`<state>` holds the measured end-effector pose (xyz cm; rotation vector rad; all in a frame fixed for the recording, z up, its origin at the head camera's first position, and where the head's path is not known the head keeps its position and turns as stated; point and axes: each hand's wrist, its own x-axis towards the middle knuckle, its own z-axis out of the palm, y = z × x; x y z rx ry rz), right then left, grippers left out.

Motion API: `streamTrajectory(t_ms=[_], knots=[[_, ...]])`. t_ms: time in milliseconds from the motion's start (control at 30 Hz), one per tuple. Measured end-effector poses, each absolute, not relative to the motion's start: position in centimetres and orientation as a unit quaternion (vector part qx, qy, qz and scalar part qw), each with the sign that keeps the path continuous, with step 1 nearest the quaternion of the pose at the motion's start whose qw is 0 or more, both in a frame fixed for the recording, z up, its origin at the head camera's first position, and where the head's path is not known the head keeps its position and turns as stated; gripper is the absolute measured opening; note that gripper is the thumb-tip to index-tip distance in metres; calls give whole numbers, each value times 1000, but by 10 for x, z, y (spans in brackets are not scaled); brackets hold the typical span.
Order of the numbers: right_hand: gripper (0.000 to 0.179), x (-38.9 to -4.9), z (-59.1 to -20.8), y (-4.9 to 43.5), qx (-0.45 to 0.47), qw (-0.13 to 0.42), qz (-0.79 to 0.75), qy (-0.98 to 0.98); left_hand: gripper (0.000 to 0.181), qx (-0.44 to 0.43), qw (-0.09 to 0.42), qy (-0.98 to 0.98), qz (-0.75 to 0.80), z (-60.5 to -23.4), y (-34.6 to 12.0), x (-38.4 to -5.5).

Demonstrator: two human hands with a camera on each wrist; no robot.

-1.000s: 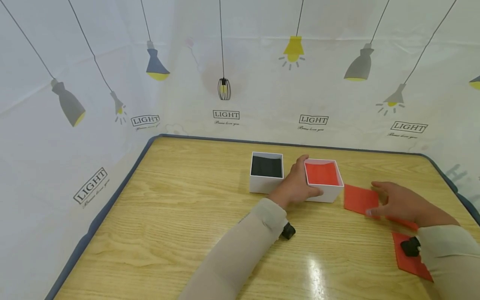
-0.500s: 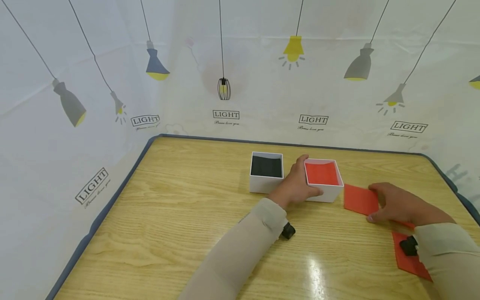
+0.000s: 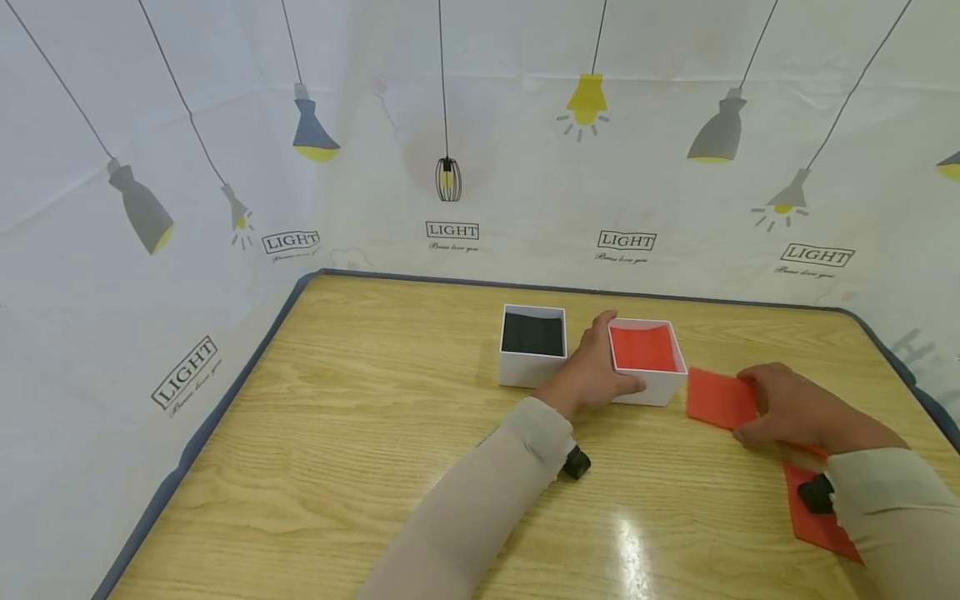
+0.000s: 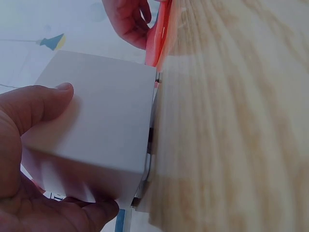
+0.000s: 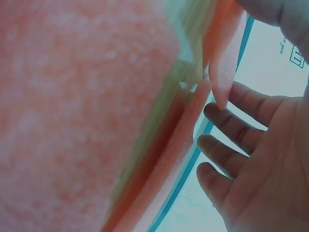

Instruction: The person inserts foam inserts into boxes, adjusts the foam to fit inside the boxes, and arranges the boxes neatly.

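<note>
My left hand [image 3: 592, 367] grips the left side of a white box [image 3: 648, 387], thumb across its front wall. A red felt-like sheet [image 3: 643, 347] lies inside that box. In the left wrist view, the box [image 4: 104, 106] shows its plain wall under the thumb. To its right, my right hand [image 3: 802, 408] pinches a red felt-like square [image 3: 720, 398] by its right edge. The right wrist view shows that square [image 5: 224, 72] between thumb and index finger, the other fingers [image 5: 224, 157] loosely extended.
Left of my left hand stands a second white box [image 3: 528, 368] with black sheets [image 3: 532, 333] inside. Another red square [image 3: 817, 521] lies under my right wrist, and a further red edge shows beneath the hand. A printed white curtain [image 3: 525, 125] borders the wooden table [image 3: 337, 433].
My right thumb and fingers have closed onto the edge of the red square, which has shifted very slightly. The left hand and both boxes stay where they were.
</note>
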<state>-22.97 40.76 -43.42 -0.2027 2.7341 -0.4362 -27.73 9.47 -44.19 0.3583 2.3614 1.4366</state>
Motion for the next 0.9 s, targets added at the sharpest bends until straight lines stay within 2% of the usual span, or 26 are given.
streamTrajectory(t_ms=[633,900], knots=[[107,-228,-434,413,-39,181,-247,951,112,131,168,835,507,-445,94,-279],[100,-227,-428,414,-48,157,-280,946,112,135,168,833,510,-445,95,-279]])
